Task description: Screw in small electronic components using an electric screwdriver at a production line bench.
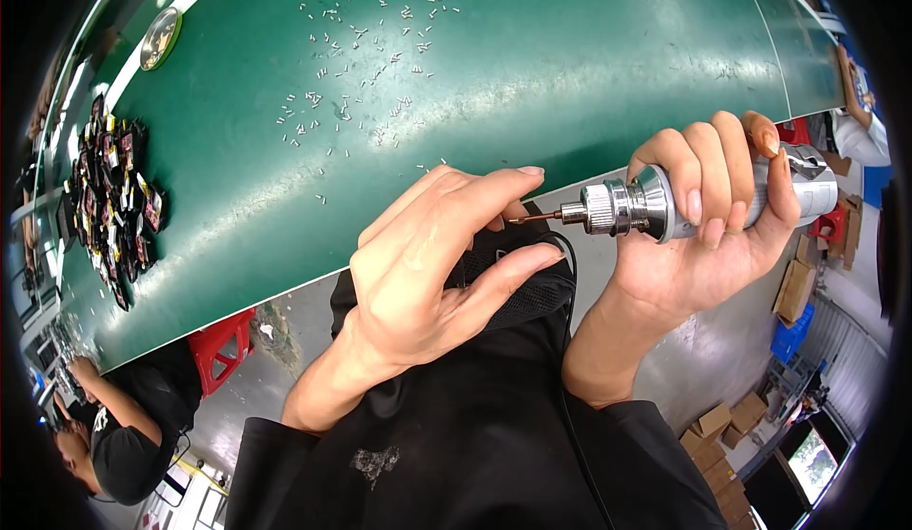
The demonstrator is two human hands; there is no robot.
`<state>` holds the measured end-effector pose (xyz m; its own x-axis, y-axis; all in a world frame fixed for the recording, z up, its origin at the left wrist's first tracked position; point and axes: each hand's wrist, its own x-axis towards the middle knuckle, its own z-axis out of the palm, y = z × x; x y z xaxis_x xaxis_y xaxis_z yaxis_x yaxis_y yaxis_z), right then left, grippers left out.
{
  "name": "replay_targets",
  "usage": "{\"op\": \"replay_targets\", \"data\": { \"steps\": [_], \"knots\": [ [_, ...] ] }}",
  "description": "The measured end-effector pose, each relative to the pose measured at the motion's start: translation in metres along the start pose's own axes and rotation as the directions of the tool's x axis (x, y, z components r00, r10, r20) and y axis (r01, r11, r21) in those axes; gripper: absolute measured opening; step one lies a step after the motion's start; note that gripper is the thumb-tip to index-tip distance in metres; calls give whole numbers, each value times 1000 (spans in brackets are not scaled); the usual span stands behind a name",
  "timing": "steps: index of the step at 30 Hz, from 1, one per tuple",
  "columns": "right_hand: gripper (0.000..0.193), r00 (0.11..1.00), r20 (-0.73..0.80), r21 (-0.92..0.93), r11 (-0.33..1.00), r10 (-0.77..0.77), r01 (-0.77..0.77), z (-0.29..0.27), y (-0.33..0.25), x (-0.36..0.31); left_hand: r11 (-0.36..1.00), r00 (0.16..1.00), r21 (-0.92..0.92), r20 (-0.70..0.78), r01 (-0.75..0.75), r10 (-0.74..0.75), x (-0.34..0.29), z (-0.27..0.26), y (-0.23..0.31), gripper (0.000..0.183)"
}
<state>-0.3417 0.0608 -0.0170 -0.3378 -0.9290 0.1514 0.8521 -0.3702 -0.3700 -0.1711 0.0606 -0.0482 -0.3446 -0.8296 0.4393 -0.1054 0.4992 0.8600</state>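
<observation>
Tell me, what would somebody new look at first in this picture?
Probably the shiny silver power tool in the right hand, on the right of the picture, its thin tip pointing towards the left hand. Next, maybe the many tiny metal pieces scattered over the upper middle of the green table. Then the pile of small, mostly black things on the table's left part.

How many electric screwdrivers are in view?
1: the electric screwdriver in the right hand, bit toward the left hand. Others may be hidden near the picture's edges.
</observation>
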Motion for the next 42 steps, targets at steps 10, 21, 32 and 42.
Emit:
{"op": "replay_targets", "data": {
  "steps": [10, 21, 32, 42],
  "knots": [
    [10, 986, -162, -44, 998, -49, 43, -8, 1, 5, 971, 997, 236, -56, -31, 46, 8, -41, 3, 9],
    [8, 963, -268, 142, 989, 12, 27, -43, -17, 35, 847, 934, 404, 236, -345, 267, 151, -43, -23, 21],
    [10, 986, -162, 176, 984, 49, -20, -57, -25, 42, 862, 954, 433, 250, -263, 166, 362, 114, -132, 30],
    [14, 951, -291, 251, 968, 103, -28, -54, -29, 42, 660, 985, 738, 172, -143, 21, 436, 200, -159, 42]
  ]
}}
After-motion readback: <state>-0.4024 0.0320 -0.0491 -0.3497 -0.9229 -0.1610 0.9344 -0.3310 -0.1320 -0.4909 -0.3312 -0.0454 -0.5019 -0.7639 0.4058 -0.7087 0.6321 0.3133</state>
